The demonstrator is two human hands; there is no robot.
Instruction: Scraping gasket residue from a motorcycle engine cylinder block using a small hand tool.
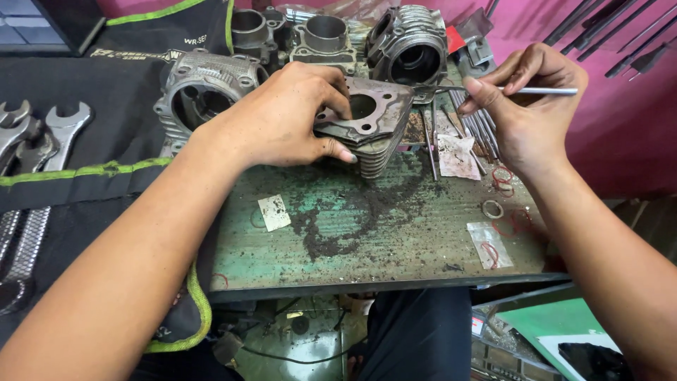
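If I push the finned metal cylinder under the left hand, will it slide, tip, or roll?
The finned cylinder looks like thick cast metal, so probably heavy and stiff. It sits tilted under the left hand, so it might tip if released. Its blocky, finned sides make rolling unlikely; the gritty bench would likely resist sliding.

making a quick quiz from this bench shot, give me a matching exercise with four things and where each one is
Things:
1. finned engine cylinder
2. thin metal tool
3. wrenches
4. red rubber rings

Places:
A. lying on the black tool roll at the left edge
B. pinched in the right hand
C. loose on the green bench top, on the right
D. tilted under the left hand

Pairs: 1-D, 2-B, 3-A, 4-C
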